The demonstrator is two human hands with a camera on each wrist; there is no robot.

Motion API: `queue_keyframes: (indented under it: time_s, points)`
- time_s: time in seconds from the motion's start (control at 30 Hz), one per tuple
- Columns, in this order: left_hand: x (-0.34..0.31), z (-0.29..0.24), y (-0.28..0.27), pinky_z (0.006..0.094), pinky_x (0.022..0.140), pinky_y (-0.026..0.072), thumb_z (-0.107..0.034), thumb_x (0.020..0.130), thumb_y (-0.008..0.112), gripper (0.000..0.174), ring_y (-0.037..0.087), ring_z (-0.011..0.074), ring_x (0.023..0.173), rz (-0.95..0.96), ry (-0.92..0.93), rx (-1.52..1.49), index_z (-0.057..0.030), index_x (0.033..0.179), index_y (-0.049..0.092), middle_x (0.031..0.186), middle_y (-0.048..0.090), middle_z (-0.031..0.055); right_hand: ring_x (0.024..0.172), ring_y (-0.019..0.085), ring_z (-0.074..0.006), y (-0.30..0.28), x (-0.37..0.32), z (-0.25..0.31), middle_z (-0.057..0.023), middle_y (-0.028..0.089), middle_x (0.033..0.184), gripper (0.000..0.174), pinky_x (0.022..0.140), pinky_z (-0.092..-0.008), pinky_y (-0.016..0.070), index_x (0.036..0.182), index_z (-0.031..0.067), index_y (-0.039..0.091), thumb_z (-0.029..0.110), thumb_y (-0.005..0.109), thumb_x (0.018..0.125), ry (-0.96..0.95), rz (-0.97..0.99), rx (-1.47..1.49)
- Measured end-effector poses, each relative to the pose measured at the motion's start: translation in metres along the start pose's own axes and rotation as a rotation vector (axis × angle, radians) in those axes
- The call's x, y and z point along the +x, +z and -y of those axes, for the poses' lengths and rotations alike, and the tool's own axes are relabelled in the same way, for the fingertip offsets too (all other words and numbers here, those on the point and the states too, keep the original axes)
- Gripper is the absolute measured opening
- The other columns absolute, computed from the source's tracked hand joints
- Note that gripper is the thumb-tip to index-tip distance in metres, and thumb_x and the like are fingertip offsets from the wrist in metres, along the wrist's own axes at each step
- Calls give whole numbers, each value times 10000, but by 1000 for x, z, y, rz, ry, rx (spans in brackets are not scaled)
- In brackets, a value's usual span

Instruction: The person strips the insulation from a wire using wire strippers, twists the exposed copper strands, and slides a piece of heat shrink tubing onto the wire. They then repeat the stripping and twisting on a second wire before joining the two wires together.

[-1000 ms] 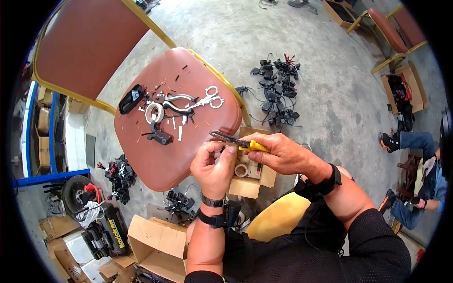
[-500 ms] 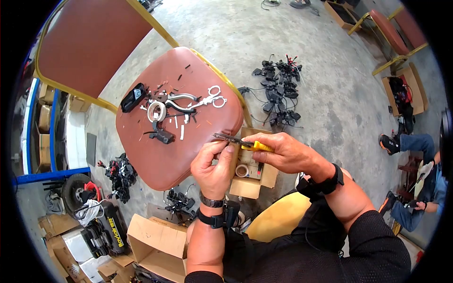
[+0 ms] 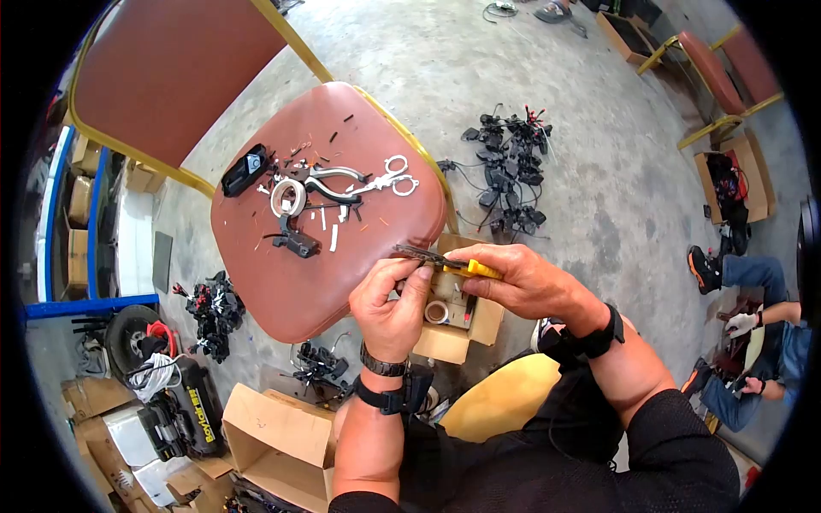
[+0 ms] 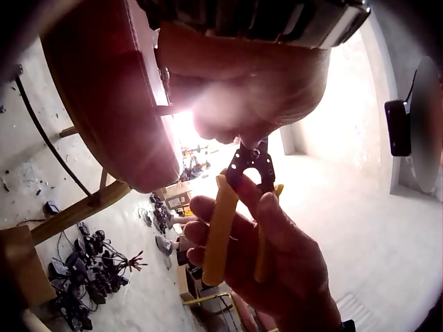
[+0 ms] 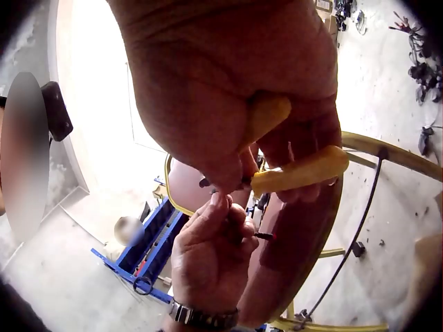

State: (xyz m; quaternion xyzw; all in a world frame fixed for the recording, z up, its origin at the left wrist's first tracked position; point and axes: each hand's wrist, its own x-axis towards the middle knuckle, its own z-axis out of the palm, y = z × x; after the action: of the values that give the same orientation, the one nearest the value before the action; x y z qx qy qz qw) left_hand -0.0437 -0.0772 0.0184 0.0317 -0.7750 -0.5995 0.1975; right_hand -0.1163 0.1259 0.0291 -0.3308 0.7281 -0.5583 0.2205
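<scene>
My right hand (image 3: 534, 278) grips a pair of wire strippers (image 4: 219, 235) by its yellow handles. Their dark head, pierced with small holes in the left wrist view, points left and reaches the fingertips of my left hand (image 3: 386, 312). There the thumb and index finger pinch together on a small piece mostly hidden by the fingers. Under that hand, the right wrist view shows a thin wire (image 5: 265, 236) with a red end. Both hands are in front of the near edge of the brown chair seat (image 3: 282, 295).
On the seat lie white scissors (image 3: 395, 178), grey-and-black pliers (image 3: 329, 195), a tape roll (image 3: 275, 201), a black case (image 3: 245, 171) and scattered clippings. Below stands an open carton (image 3: 445, 344). Black cabled parts (image 3: 509, 171) lie in piles on the floor. Another person (image 3: 761, 342) sits at right.
Both hands and the wire strippers shift slightly right and down in the head view, and the view itself drifts a little. My grasp looks the same. The person at right has moved an arm.
</scene>
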Motion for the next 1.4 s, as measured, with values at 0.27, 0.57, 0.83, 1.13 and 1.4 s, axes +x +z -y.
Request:
queue_keyframes:
  time_s: [0.27,0.57,0.83,1.13,1.4]
  points:
    - [1,-2,0,232,657,459,26,858,740,67,566,83,739,0,-12,15,45,910,701,893,691,58,988,678,-311,-1,0,-4,-173,680,1087,355,845,-386,535,1263,34,604,92,678,921,-38,-5,-12]
    - [2,-6,-1,255,631,481,43,823,750,82,622,135,717,-1,8,54,35,889,703,859,706,90,983,681,-282,-3,0,5,-159,682,1076,339,842,-367,533,1265,34,600,84,662,935,51,40,42]
    - [4,-12,1,241,642,473,36,817,759,85,604,112,715,-12,17,48,45,879,702,843,708,85,987,677,-251,-4,1,8,-149,682,1069,333,853,-357,529,1278,33,598,98,650,956,80,60,45]
    - [2,-8,1,240,643,474,30,824,760,83,607,106,722,-6,20,58,43,883,703,858,713,83,985,673,-273,-4,2,4,-152,676,1070,325,848,-364,531,1262,24,600,86,656,948,-18,28,-19]
    - [2,-7,4,233,633,471,13,828,761,86,597,94,709,19,-6,92,35,874,691,853,700,68,950,672,-337,-4,1,5,-166,671,1031,320,810,-387,540,1210,23,608,81,688,906,-61,-21,-133]
